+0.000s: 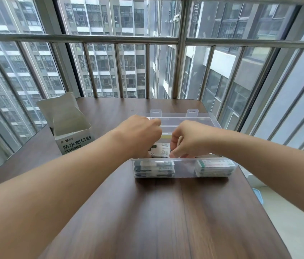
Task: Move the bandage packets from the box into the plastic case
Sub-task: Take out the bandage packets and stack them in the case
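Head view: both forearms reach forward over a dark wood-grain surface (166, 212) to a clear plastic case (184, 169) whose lid stands open behind the hands. The left hand (140, 133) and right hand (188, 141) meet over the case's left-middle part, both with fingers curled down. Between them sits a white bandage packet (161, 150) with printed codes on its face; the right fingers (174, 149) pinch its right edge, and the left hand covers its left end, seemingly gripping it too, though the fingertips there are hidden behind the hand. The packet lies just above the case's near wall, inside the case's outline.

Behind that wall, two stacks of packets already lie in the case: one stack (154, 168) at the left end, directly below the held packet, and another stack (214, 167) at the right end, with a gap between them.

An opened white cardboard box (72, 139) with Chinese lettering stands on the surface left of the case, near the left forearm, its flap raised.
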`<action>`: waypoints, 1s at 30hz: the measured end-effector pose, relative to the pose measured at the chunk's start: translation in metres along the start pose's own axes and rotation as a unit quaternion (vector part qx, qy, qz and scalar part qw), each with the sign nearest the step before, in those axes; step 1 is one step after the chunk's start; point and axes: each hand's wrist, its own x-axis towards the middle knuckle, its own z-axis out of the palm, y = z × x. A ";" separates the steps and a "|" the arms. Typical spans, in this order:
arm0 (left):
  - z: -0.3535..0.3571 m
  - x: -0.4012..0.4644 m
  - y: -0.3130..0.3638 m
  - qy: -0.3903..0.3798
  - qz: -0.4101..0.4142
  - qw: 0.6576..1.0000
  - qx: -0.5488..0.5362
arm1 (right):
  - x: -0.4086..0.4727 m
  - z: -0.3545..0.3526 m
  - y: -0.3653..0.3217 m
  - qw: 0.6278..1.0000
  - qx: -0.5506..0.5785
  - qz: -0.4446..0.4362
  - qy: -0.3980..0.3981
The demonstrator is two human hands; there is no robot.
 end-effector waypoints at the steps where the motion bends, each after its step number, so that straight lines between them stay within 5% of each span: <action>1: 0.000 0.000 0.001 -0.003 -0.003 1.000 -0.001 | 0.001 0.002 0.001 0.999 0.037 0.013 0.003; 7: 0.000 0.001 0.012 0.000 -0.024 0.999 0.023 | 0.005 0.011 -0.008 0.983 0.161 0.077 0.044; 17: -0.005 0.001 0.011 -0.011 -0.054 0.998 -0.018 | 0.006 0.030 -0.001 0.982 0.113 0.027 0.150; 30: -0.004 0.002 0.007 -0.004 -0.105 0.984 -0.143 | -0.008 0.033 -0.005 0.991 -0.002 -0.014 0.136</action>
